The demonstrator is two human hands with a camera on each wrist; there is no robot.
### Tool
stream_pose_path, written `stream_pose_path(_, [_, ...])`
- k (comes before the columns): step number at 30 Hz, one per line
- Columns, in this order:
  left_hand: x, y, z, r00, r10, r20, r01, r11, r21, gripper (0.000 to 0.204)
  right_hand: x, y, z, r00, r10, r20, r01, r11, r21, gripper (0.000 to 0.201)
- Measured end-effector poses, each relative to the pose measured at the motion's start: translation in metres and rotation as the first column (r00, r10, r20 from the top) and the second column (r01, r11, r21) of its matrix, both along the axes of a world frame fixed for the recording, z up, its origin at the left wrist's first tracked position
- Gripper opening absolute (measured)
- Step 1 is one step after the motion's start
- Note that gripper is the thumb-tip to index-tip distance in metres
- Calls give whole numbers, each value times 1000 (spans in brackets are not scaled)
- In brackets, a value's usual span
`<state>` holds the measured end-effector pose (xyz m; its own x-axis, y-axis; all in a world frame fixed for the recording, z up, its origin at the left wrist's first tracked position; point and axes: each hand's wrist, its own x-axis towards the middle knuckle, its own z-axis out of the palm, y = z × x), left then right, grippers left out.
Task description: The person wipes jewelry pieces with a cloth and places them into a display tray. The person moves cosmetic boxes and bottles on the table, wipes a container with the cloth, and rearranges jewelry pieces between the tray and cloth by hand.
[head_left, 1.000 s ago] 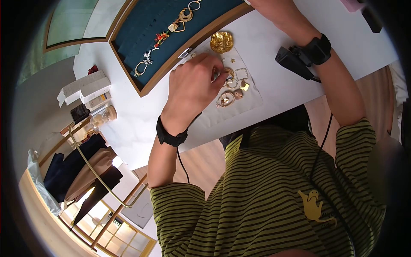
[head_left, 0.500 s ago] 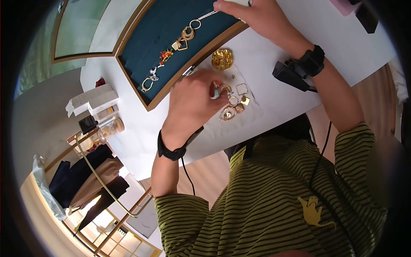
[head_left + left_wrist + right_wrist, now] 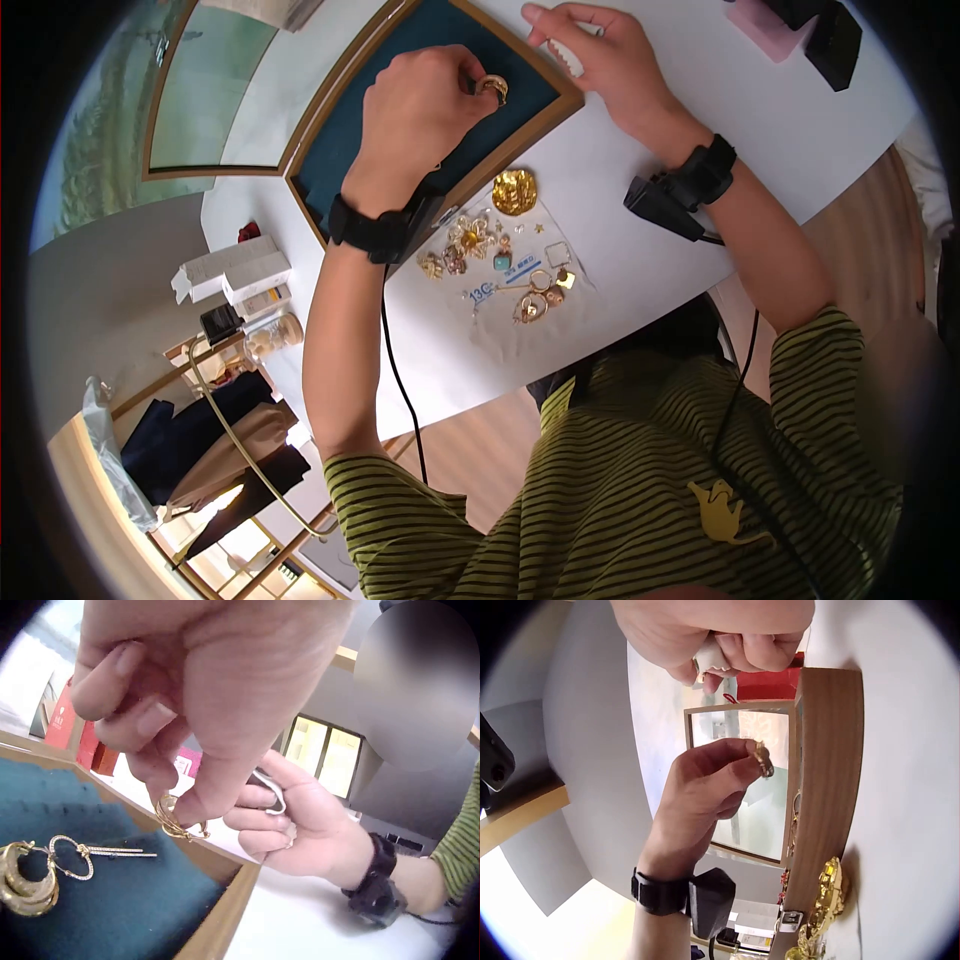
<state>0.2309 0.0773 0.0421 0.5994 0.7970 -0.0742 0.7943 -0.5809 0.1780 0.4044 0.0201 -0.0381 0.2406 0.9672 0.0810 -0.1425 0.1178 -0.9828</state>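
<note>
My left hand (image 3: 415,125) hangs over the dark teal lining of a wooden jewelry case (image 3: 573,106). Between thumb and fingertip it pinches a gold hoop earring (image 3: 171,819), held up from the lining near the case's right end. Below it in the left wrist view lie thick gold hoops (image 3: 30,889) and a sparkling ring-shaped earring (image 3: 71,856) with two thin bars. Just off that end of the case, my right hand (image 3: 622,75) holds a folded white piece with a scalloped edge (image 3: 711,657) in its curled fingers.
In front of the case, a clear plastic bag (image 3: 580,268) carries several pieces, among them a flower-shaped gold piece (image 3: 470,238) and a turquoise one (image 3: 502,260). A crumpled-looking gold disc (image 3: 515,192) lies beside them. White boxes (image 3: 255,275) stand at the left.
My left hand has gone from the jewelry on the bag up over the case, bringing the gold hoop earring. The right hand has shifted slightly, off the case's edge, still with the white piece.
</note>
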Motion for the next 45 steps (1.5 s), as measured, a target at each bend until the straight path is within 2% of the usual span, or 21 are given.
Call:
stream_pose_path(2, [10, 6, -2, 1000, -26, -8, 27, 1000, 13, 20, 3, 1, -5, 998, 53, 25, -52, 998, -33, 25])
stream_pose_path(3, [16, 7, -3, 999, -20, -42, 21, 1000, 14, 20, -2, 4, -8, 998, 38, -55, -35, 999, 40, 29])
stream_pose_path(11, [22, 14, -16, 991, -64, -116, 71, 996, 60, 19, -5, -1, -5, 999, 31, -36, -29, 999, 40, 30])
stream_pose_path(13, [20, 15, -17, 982, -152, -111, 165, 978, 126, 18, -6, -1, -5, 999, 23, -32, -22, 999, 33, 30])
stream_pose_path(20, [21, 13, -21, 965, -245, -95, 260, 938, 228, 16, -4, 3, -10, 999, 41, -7, -41, 999, 34, 28])
stream_pose_path(22, [22, 13, -22, 956, -280, -83, 292, 925, 243, 15, -7, 9, -19, 1000, 10, 9, -12, 990, 140, 34])
stream_pose_path(25, [19, 19, -29, 942, -333, -36, 331, 910, 248, 15, -3, 2, -4, 1000, 13, -14, -11, 991, 134, 31])
stream_pose_path(28, [20, 16, -30, 948, -318, -19, 312, 916, 251, 14, -2, 0, 2, 999, 32, -15, -30, 997, 72, 31])
stream_pose_path(35, [19, 16, -28, 958, -288, -3, 281, 933, 226, 14, -4, 1, 0, 1000, 19, -8, -19, 997, 68, 31])
stream_pose_path(38, [14, 18, -29, 957, -284, 60, 267, 943, 198, 16, -4, 3, -1, 999, 17, -44, -13, 995, 103, 31])
stream_pose_path(40, [5, 20, -29, 947, -256, 194, 228, 961, 157, 16, -1, 2, 0, 999, 48, 6, -48, 999, -3, 30])
stream_pose_path(44, [-25, -16, -4, 961, -206, 182, 155, 952, 263, 15, -2, 0, 2, 994, -17, 106, 11, 998, 60, 30])
stream_pose_path(45, [-35, -30, 4, 975, -117, 189, 69, 968, 239, 14, -2, -2, 4, 998, 0, 63, -1, 1000, 6, 29])
